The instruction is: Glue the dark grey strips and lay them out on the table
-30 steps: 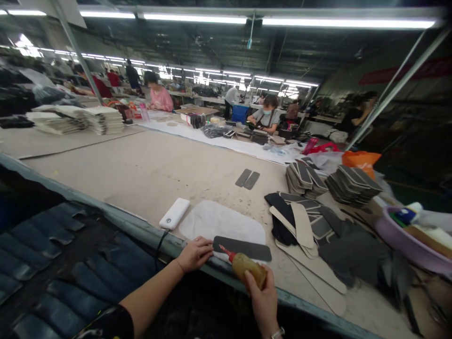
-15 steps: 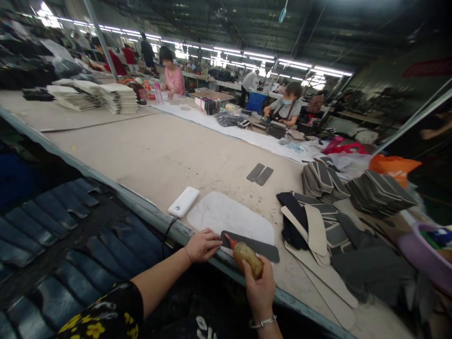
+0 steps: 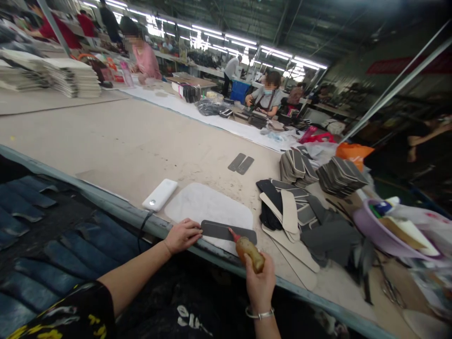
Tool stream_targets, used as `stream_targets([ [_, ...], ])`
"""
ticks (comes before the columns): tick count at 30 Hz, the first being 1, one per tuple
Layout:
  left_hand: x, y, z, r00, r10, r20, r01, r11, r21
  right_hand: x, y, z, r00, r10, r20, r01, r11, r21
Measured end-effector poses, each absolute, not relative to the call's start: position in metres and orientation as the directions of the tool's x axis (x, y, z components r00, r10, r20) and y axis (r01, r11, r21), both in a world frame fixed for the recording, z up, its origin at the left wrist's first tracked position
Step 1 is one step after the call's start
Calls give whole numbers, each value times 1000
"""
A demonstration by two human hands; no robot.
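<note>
A dark grey strip with rounded ends (image 3: pixel 217 230) lies across the front part of a white rounded sheet (image 3: pixel 208 202) at the table's near edge. My left hand (image 3: pixel 182 236) has its fingers closed on the strip's left end. Wrapped round a yellowish squeeze bottle (image 3: pixel 248 249) is my right hand (image 3: pixel 260 275), with a bracelet on its wrist. The bottle is tilted, and its red nozzle points at the middle of the strip. Whether the tip touches the surface I cannot tell. A thin line shows on the strip left of the nozzle.
A white power bank (image 3: pixel 160 194) with a black cable lies left of the sheet. Two small grey pieces (image 3: pixel 241 163) lie beyond it. To the right are loose beige and black pieces (image 3: pixel 289 212), stacked grey pieces (image 3: pixel 341 175) and a purple basin (image 3: pixel 367 221). Other people work farther back.
The bottle's nozzle has moved rightward along the strip, from near its left end to its middle. My left hand stays at the left end. The camera view has turned right.
</note>
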State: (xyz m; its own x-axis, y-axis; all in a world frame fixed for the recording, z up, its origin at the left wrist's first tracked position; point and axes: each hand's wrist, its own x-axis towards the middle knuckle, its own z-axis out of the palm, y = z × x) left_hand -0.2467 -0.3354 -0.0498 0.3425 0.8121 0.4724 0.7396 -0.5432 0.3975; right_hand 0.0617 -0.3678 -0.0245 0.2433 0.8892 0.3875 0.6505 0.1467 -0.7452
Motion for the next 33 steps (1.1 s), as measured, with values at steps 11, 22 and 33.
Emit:
stream_targets([
  [11, -247, -336, -53, 337, 795, 505, 759, -547, 354, 111, -370, -24, 458, 801, 386, 710, -68, -701],
  [22, -245, -336, -51, 336, 798, 501, 741, -552, 383, 63, -387, -13, 340, 865, 369, 631, 81, -771],
  [33, -245, -335, -51, 334, 788, 518, 731, -563, 385, 32, -382, -17, 89, 909, 407, 638, 262, -724],
])
